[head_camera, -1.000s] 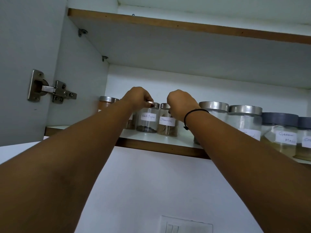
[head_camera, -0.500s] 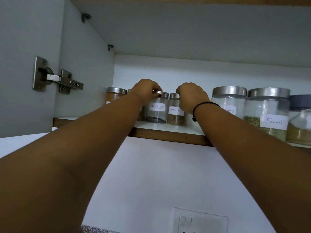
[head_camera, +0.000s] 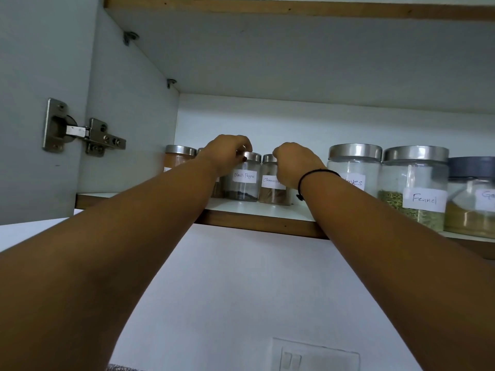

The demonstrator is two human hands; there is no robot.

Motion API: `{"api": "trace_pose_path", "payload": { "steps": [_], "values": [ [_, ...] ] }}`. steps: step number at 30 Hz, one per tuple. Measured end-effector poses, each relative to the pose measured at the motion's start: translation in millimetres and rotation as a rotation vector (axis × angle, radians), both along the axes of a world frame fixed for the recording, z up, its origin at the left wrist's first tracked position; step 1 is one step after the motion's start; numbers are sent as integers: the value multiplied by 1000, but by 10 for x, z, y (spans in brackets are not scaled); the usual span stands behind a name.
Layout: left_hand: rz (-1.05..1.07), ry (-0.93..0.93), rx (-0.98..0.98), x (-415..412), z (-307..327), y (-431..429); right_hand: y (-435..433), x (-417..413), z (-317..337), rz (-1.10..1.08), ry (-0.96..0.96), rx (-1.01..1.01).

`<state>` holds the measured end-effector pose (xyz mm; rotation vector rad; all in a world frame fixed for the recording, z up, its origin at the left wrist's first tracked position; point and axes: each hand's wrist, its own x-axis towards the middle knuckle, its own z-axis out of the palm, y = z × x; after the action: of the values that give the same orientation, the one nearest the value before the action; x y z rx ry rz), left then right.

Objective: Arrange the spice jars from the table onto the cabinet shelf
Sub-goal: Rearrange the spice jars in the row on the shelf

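Both my arms reach up to the cabinet shelf [head_camera: 257, 210]. My left hand [head_camera: 227, 153] grips the steel lid of the small black pepper jar [head_camera: 242, 183], which stands upright on the shelf. Right beside it stands the small cinnamon jar [head_camera: 270, 187]; my right hand [head_camera: 293, 164] curls over its lid and hides most of it. A jar of orange powder [head_camera: 178, 159] stands at the far left, partly behind my left forearm. Another small jar behind my left hand is mostly hidden.
To the right on the shelf stand bigger jars: cloves [head_camera: 353, 167], fennel [head_camera: 413, 188] and a grey-lidded jar [head_camera: 471, 199] cut off by the frame. The open cabinet door with its hinge [head_camera: 80, 129] is at the left. A wall switch [head_camera: 313, 356] sits below.
The view has shifted a little, so the shelf sits lower and the upper shelf edge shows again. Both hands stay on the lids of the same two jars.
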<state>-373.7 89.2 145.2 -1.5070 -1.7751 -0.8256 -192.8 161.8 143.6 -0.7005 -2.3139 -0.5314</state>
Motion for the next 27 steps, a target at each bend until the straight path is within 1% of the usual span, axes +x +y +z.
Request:
{"api": "trace_pose_path", "payload": {
  "steps": [13, 22, 27],
  "values": [
    [33, 22, -25, 22, -1, -30, -54, 30, -14, -17, 5, 22],
    [183, 123, -43, 108, 5, -56, -52, 21, -51, -45, -16, 71],
    [213, 141, -36, 175, -1, -49, -79, 18, -60, -41, 58, 105]
  ]
}}
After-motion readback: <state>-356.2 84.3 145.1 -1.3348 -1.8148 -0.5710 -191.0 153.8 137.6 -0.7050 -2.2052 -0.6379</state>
